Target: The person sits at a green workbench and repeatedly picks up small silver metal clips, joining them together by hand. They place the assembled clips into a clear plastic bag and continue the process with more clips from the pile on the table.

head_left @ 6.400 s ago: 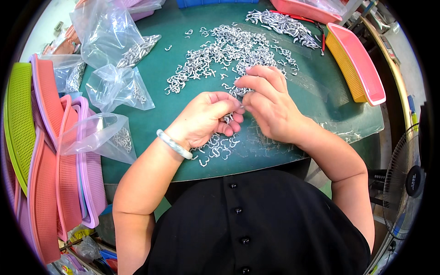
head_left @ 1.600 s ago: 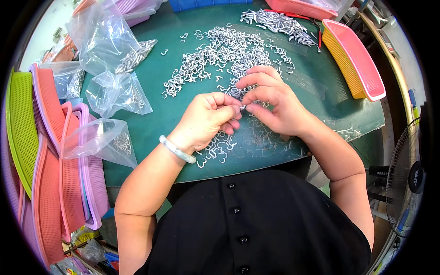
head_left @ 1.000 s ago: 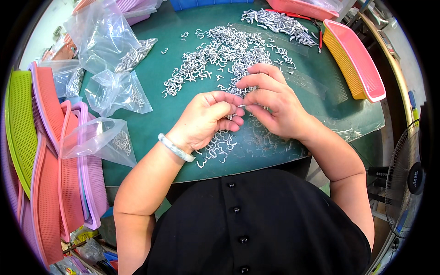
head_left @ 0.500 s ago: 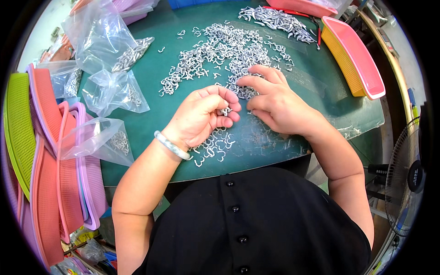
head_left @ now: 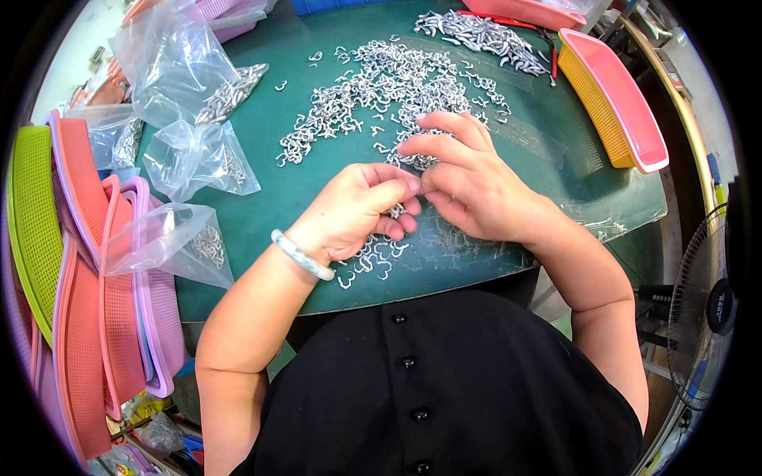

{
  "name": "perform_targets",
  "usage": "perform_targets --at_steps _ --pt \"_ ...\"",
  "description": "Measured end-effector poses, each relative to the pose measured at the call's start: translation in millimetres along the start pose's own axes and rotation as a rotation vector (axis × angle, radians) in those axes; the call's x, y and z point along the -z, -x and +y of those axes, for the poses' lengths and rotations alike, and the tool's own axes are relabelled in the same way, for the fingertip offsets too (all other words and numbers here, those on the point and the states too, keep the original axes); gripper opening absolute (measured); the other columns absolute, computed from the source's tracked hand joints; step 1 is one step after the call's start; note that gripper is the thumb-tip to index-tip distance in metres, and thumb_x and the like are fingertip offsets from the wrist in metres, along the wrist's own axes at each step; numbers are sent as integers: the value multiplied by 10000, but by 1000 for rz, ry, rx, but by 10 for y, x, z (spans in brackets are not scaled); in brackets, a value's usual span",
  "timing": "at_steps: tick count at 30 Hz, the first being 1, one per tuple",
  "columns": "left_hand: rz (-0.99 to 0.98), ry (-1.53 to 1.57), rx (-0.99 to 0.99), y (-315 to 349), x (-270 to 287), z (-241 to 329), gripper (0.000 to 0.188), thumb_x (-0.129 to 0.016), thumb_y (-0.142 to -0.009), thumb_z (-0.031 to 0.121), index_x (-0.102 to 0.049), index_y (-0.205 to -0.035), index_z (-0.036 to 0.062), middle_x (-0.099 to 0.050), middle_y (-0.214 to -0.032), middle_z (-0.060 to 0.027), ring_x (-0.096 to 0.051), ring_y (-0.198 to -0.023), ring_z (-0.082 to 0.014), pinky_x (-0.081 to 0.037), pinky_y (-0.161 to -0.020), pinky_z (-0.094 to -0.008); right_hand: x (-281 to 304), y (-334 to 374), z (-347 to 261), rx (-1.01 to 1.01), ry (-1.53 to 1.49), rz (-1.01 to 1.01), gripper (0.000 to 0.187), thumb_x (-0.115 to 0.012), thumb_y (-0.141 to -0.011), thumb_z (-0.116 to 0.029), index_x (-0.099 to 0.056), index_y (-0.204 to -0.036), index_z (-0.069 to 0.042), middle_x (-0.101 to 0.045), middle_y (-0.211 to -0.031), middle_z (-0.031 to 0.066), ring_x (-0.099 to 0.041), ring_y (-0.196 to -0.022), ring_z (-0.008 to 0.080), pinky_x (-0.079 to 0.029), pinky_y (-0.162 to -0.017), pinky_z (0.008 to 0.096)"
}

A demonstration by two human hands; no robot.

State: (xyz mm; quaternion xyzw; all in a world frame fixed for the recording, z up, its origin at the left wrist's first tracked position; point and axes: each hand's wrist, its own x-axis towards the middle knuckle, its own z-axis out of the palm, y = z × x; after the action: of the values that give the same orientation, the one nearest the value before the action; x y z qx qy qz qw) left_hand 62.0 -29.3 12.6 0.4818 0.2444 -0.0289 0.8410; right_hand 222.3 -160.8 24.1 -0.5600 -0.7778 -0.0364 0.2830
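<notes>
My left hand is closed round a few small silver metal hooks, which show between its curled fingers. Its thumb and index fingertip are pinched together. Against them come the thumb and index finger of my right hand, also pinched; whatever lies between the fingertips is too small to make out. The other right fingers are raised and bent. Beyond both hands spreads a large heap of curved silver hooks. A smaller scatter of the same hooks lies under my left hand, near the table's front edge.
On the green table lie clear plastic bags with metal pieces at the left. Far off rest a pile of longer silver pieces and red-handled pliers. Nested baskets crowd the left; a pink-and-yellow basket and fan stand right.
My right hand has moved slightly left, bringing its pinched fingertips to those of my left hand. The left thumb has stretched forward to meet them, and the left hand has dropped slightly.
</notes>
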Motion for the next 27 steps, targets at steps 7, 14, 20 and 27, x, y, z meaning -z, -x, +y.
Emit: perform_targets --at_steps 7,14,20,27 --pt "-6 15 -80 -6 14 -18 168 -593 -935 95 -614 -1055 -20 -659 -861 -89 -653 -704 -141 -556 -593 -234 -67 -2 30 -22 -50 139 155 -708 -707 -46 -614 -830 -48 -575 -1145 83 -468 -1176 334 -406 -960 447" --pt "-19 54 -96 -3 23 -22 173 -606 -919 76 -618 -1058 -26 -663 -861 -86 -655 -714 -138 -559 -598 -236 -79 8 67 -14 -36 155 179 -732 -700 -70 -616 -833 -45 -597 -1085 79 -507 -1127 320 -425 -932 438" --pt "-3 43 -119 -14 10 -31 174 -612 -917 81 -618 -1053 -26 -664 -854 -83 -656 -688 -134 -550 -582 -220 -84 -2 74 -10 -62 165 176 -729 -704 -58 -620 -841 -40 -604 -1067 77 -518 -1109 316 -432 -920 426" --pt "-17 82 -105 -19 43 -23 171 -588 -916 81 -593 -1040 -36 -642 -883 -105 -646 -722 -164 -536 -612 -254 -87 -5 92 -41 -168 172 177 -701 -716 -3 -624 -870 -40 -604 -1071 82 -512 -1105 322 -431 -930 418"
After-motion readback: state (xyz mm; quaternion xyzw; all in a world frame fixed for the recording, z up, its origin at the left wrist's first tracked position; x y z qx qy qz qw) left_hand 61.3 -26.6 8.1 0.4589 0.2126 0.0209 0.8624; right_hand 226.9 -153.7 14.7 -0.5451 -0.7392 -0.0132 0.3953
